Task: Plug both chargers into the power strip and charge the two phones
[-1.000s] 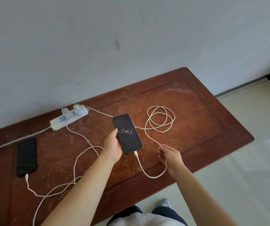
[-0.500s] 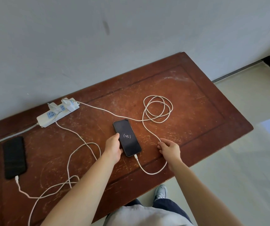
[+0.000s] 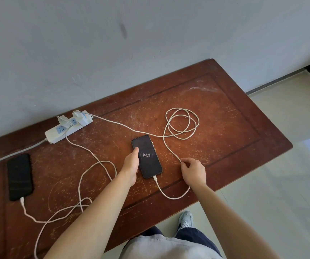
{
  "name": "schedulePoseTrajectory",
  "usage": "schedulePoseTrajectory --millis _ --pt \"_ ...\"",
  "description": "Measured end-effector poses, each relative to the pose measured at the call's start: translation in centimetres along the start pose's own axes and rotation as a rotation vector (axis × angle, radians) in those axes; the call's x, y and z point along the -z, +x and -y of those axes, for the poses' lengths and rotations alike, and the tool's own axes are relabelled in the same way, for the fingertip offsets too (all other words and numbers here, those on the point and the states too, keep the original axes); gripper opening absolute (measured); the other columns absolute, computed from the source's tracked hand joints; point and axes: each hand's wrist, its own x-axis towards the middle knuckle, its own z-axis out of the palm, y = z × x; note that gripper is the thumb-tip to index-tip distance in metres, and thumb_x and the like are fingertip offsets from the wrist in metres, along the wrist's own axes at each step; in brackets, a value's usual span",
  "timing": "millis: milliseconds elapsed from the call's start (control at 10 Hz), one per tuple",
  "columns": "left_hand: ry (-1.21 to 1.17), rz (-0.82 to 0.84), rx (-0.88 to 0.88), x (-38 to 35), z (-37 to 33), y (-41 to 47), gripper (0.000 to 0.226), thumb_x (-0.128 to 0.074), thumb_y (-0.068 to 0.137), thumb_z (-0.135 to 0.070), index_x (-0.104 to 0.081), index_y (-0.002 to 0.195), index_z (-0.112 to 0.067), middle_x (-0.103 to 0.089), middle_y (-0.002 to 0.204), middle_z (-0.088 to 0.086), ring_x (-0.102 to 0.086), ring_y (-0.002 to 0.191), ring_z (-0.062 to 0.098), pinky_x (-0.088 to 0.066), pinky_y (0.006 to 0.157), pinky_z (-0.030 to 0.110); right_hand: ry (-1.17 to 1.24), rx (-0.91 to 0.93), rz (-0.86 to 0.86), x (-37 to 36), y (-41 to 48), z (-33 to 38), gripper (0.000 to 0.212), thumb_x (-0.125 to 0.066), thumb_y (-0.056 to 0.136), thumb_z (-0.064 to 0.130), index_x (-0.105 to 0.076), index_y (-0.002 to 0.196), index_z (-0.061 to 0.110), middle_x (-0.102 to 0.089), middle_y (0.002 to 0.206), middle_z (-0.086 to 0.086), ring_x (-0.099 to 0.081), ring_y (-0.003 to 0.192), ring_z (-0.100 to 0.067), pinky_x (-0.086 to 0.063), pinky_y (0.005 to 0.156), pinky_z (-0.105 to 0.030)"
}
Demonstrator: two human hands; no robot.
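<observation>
Worn wooden table [image 3: 234, 113] against a grey wall: left hand [image 3: 130, 165] steadies the charging phone [image 3: 147, 157] mid-surface; right hand [image 3: 193, 171] pinches its cable [image 3: 171, 152], likely tidying slack. Second phone [image 3: 19, 176] lies plugged near the left edge, power strip [image 3: 66, 128] at the back edge.

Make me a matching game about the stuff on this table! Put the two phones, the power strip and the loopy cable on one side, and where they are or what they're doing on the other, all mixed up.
Things
1. phone with lit screen
2. dark phone
3. power strip
4. coiled cable

Descriptions
A. lies at the table's left end, screen black
B. sits by the wall with two chargers plugged in
C. shows 54, touched by the left hand
D. lies in loops beyond the right hand

Pairs: 1-C, 2-A, 3-B, 4-D
</observation>
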Motion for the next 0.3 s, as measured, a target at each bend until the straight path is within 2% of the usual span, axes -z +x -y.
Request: schedulePoseTrajectory --millis 100,200,300 --pt "0.009 0.033 -0.017 0.2 0.2 -0.3 0.061 -0.033 0.102 -0.054 -0.036 0.15 -0.017 -0.039 0.158 0.003 -0.036 0.144 0.026 -0.029 0.116 0.046 -0.005 -0.003 0.043 0.4 -0.1 0.1 0.032 -0.052 0.099 0.023 -0.071 0.124 0.022 -0.068 0.132 -0.004 -0.065 0.11 -0.022 -0.054 0.089 -0.033" --pt "0.073 0.05 -0.057 0.7 0.6 -0.8 0.06 -0.03 0.103 -0.055 -0.036 0.15 -0.018 -0.039 0.157 0.002 -0.037 0.143 0.024 -0.029 0.117 0.046 -0.038 0.011 0.119 0.8 0.0 0.2 0.035 -0.052 0.098 0.024 -0.066 0.13 0.02 -0.066 0.135 -0.004 -0.065 0.113 -0.024 -0.055 0.095 -0.036" --pt "0.271 -0.031 -0.206 1.7 1.6 -2.2 0.05 -0.027 0.104 -0.051 -0.053 0.134 -0.021 -0.049 0.142 0.007 -0.049 0.13 0.019 -0.034 0.11 0.04 -0.079 0.058 0.133 2.2 0.2 1.6 0.042 -0.055 0.098 0.025 -0.058 0.139 0.016 -0.063 0.139 -0.008 -0.057 0.126 -0.027 -0.046 0.103 -0.037"
